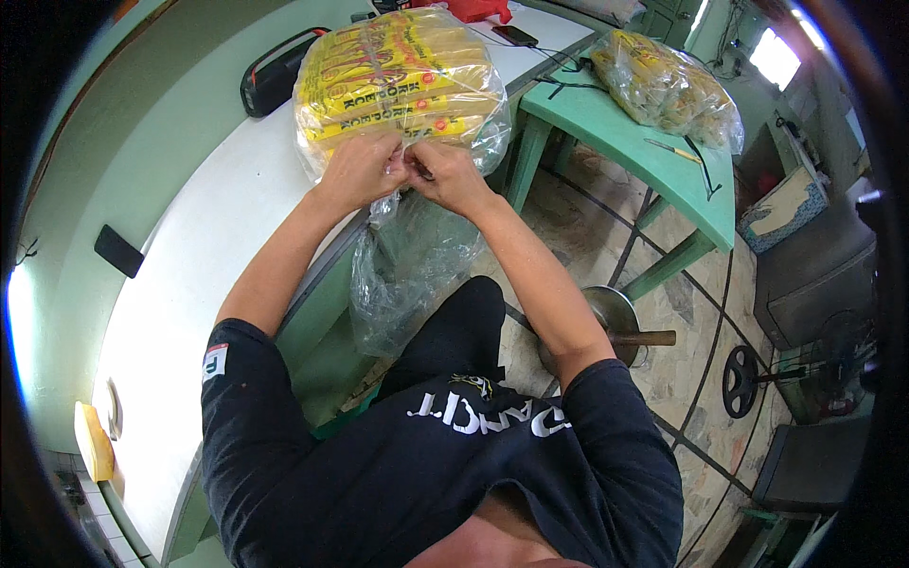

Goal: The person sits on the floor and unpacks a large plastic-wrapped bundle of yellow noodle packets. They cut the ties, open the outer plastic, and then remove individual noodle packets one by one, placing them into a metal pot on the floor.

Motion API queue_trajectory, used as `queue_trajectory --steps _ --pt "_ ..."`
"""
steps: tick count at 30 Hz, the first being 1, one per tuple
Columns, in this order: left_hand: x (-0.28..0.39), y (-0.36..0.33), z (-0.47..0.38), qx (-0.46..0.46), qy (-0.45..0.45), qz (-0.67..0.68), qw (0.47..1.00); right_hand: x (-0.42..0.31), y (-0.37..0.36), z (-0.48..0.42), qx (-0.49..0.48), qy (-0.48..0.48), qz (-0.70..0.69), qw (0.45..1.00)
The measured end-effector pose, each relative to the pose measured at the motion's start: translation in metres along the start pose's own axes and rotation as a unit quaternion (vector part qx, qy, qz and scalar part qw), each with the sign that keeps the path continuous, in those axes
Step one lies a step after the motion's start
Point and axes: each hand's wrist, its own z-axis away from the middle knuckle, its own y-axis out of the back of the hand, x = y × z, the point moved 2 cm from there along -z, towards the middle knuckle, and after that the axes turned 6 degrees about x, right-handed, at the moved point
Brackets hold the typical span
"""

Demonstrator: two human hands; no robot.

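A large clear plastic bag [401, 78] packed with rows of yellow printed snack packs lies on the white counter in front of me. Its gathered neck is pinched between my left hand [362, 167] and my right hand [446, 174], which meet at the bag's near side. The fingertips are bunched together, so the exact spot they grip is partly hidden. Below the hands, the loose clear plastic [415, 266] hangs crumpled over the counter's edge, above my dark-clothed leg.
On the green table [625, 142] at right are another bag of yellow packs [660, 85], a yellow-handled knife [673, 150] and black straps. A black speaker [277, 78] and a phone [515, 35] rest on the white counter [192, 248]. A metal pot [611, 312] stands on the floor.
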Motion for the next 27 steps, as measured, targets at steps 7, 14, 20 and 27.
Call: queue_trajectory --steps 7,14,20,27 --pt "0.000 -0.001 0.003 0.035 0.015 0.033 0.999 0.000 0.001 -0.004 -0.005 0.042 0.018 0.999" --pt "-0.007 -0.004 0.007 0.031 0.120 0.131 0.984 -0.002 0.011 -0.001 0.028 0.008 0.016 0.999" --pt "-0.007 -0.006 0.011 0.027 0.152 0.167 0.974 -0.003 0.016 -0.001 -0.061 0.090 0.161 0.981" --pt "-0.006 0.000 0.001 0.006 0.165 0.157 0.974 -0.006 0.006 -0.015 -0.098 0.152 0.217 0.959"
